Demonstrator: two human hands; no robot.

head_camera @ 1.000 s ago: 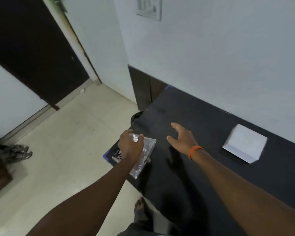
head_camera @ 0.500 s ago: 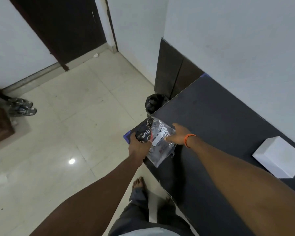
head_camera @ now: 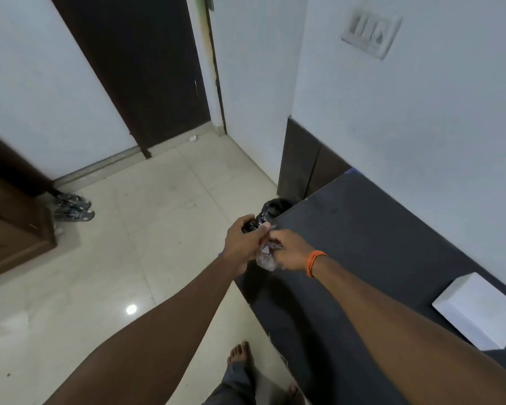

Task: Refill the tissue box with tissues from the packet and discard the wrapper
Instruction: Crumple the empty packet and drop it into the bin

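The clear plastic wrapper is crumpled between both hands, over the near left corner of the dark table. My left hand closes on its upper part and my right hand, with an orange band on the wrist, grips its lower part. Just beyond the hands, on the floor by the table's corner, stands a bin lined with a black bag. The white tissue box sits on the table at the right edge of the view, far from both hands.
A dark door is at the back, with sandals on the tiled floor beside a brown cabinet at left. A switch plate is on the wall. My bare feet stand by the table's edge.
The wrapper, held flat a moment ago, is now bunched up between both hands. The hands have moved closer together and nearer the bin. The view has swung left.
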